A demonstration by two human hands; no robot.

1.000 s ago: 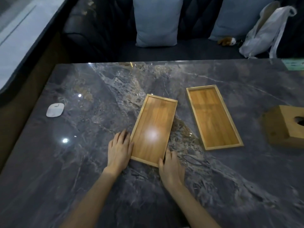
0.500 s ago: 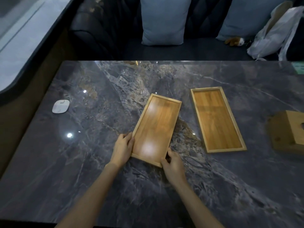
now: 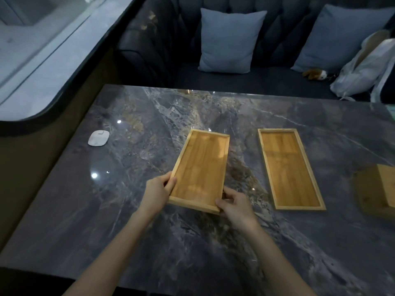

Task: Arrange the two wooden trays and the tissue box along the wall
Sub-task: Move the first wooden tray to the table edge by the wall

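Note:
Two long wooden trays lie on a dark marble table (image 3: pixel 192 253). The left tray (image 3: pixel 201 165) is tilted slightly, its near end held at both corners: my left hand (image 3: pixel 158 193) grips the near left corner and my right hand (image 3: pixel 235 204) grips the near right corner. The right tray (image 3: pixel 288 167) lies flat, untouched, about a hand's width to the right. A wooden tissue box (image 3: pixel 380 193) stands at the right edge of the view, partly cut off.
A small white flat device (image 3: pixel 98 138) lies near the table's left edge, beside the wall and window ledge (image 3: pixel 42 67). Behind the table runs a dark sofa with two grey cushions (image 3: pixel 228 41), a small plush toy (image 3: pixel 316 74) and a white bag (image 3: pixel 363 69).
My hands went from lying flat beside the left tray's near end to gripping its two near corners. The tray's near end has lifted slightly.

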